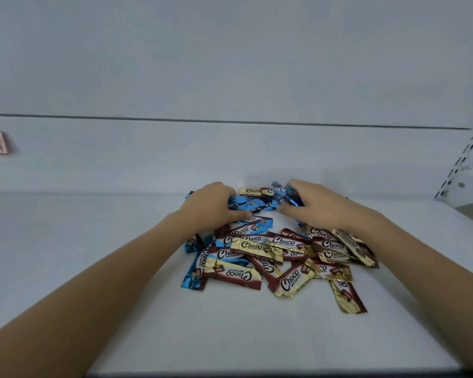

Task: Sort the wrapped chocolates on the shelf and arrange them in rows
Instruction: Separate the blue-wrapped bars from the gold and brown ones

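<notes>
Chocolates (pixel 273 255) piled, long axes mixed | left hand (pixel 212 207), right hand (pixel 313 207) each grip blue chocolates (pixel 245 202)

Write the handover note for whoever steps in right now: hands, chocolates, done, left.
Left hand: fingers curled over blue-wrapped chocolates at the far side of the pile.
Right hand: grips more of the blue ones beside it.
Chocolates: one mixed heap on the white shelf; gold-wrapped chocolates lie mostly near and right.
Done: no rows yet.
Left: separate by wrapper, then lay out rows.
</notes>
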### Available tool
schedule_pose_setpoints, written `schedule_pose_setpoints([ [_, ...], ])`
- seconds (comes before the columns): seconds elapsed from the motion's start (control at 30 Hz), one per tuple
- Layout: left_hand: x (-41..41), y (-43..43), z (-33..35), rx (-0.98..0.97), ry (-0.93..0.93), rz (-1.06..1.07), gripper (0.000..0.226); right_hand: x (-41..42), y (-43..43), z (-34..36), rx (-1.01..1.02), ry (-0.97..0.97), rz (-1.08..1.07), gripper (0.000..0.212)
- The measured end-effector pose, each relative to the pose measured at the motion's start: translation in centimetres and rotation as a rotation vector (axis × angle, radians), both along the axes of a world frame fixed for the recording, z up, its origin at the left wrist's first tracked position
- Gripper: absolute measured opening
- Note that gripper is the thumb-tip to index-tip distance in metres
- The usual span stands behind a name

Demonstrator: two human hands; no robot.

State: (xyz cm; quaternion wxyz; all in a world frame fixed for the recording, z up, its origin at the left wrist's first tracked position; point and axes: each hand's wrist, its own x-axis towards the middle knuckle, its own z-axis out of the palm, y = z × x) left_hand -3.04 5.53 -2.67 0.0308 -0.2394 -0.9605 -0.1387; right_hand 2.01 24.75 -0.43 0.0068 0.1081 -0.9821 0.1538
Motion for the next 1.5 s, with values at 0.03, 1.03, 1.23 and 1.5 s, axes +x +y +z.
schedule_pose_setpoints([
  [0.03, 0.0, -0.1, 0.2, 0.042, -0.003, -0.024, 0.035, 0.0, 0.3, 0.2, -0.073, 0.036, -0.022, 0.018],
  [1.03, 1.5, -1.1, 2.1, 1.111, -0.804, -0.007, 0.027, -1.3, 0.1, -1.0, 0.093, -0.012, 0.058, 0.035],
  [1.23, 1.4, -1.2, 2.1, 1.194, -0.775, 0.028, 0.019, -1.1, 0.2, -0.9, 0.010, -0.062, 0.035, 0.024],
  [1.5, 1.3, -1.0, 2.4, 1.257, -0.954, 0.113, 0.010, -0.9, 0.2, -0.4, -0.504, 0.002, -0.130, 0.028],
])
